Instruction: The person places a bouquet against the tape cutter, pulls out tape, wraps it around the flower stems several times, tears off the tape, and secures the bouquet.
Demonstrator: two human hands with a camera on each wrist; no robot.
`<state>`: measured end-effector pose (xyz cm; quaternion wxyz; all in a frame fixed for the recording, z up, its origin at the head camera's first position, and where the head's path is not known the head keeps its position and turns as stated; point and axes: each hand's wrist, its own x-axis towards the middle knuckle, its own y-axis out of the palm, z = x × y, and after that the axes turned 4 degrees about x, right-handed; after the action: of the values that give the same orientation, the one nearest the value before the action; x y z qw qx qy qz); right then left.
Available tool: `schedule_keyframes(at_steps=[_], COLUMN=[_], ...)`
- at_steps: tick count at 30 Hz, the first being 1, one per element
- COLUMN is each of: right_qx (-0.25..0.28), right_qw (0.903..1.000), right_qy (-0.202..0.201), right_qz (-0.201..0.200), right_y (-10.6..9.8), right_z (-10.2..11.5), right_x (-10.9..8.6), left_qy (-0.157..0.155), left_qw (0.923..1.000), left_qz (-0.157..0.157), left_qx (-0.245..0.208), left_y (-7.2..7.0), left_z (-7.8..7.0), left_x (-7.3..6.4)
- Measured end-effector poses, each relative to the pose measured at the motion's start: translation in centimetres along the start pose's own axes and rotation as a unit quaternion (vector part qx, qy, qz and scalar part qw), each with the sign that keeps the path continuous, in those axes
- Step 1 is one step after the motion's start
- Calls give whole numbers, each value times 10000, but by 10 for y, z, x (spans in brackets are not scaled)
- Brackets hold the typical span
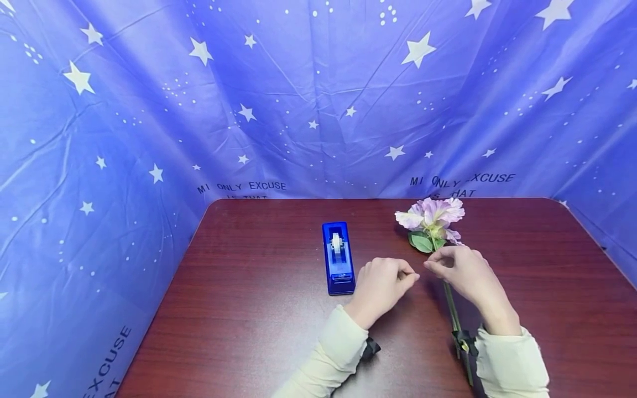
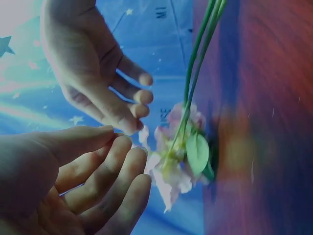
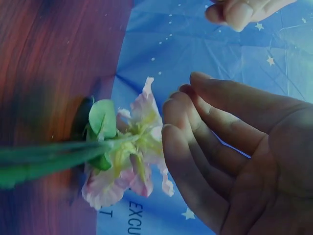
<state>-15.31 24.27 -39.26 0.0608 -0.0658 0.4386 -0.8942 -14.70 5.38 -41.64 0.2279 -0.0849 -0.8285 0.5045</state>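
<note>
My left hand (image 1: pixel 383 287) is raised over the table, thumb tip meeting the forefinger. Facing it, my right hand (image 1: pixel 463 273) has its thumb and fingertips brought together too, a small gap from the left fingertips. I cannot tell whether something thin and clear is between the fingertips. Behind and below my right hand is an artificial flower (image 1: pixel 423 215) with pale lilac petals, green leaves (image 2: pixel 197 152) and long green stems (image 1: pixel 452 304) that run toward me. Left of my hands stands a blue tape dispenser (image 1: pixel 341 283) holding a roll of clear tape (image 1: pixel 337 243).
Everything stands on a dark reddish wood table (image 1: pixel 249 287). A blue curtain (image 1: pixel 298 110) with white stars and lettering hangs along the table's back and sides. Black gear (image 1: pixel 370 349) sits at my left wrist; a black piece (image 1: pixel 464 340) by my right sleeve overlaps the stems.
</note>
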Motion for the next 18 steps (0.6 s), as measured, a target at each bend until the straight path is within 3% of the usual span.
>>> schedule_keyframes(at_steps=[9,18], right_qx=[252,358], right_qw=[9992,9978], right_qy=[-304,-524], right_qz=[-105,-186], right_y=[9,19], right_z=[12,25], right_x=[8,15], left_qy=[-109,-396], left_qw=[9989,9970], left_qz=[-239,-570], left_qx=[-387,-329], left_y=[-21,-40], left_z=[23,44], left_x=[-4,-9])
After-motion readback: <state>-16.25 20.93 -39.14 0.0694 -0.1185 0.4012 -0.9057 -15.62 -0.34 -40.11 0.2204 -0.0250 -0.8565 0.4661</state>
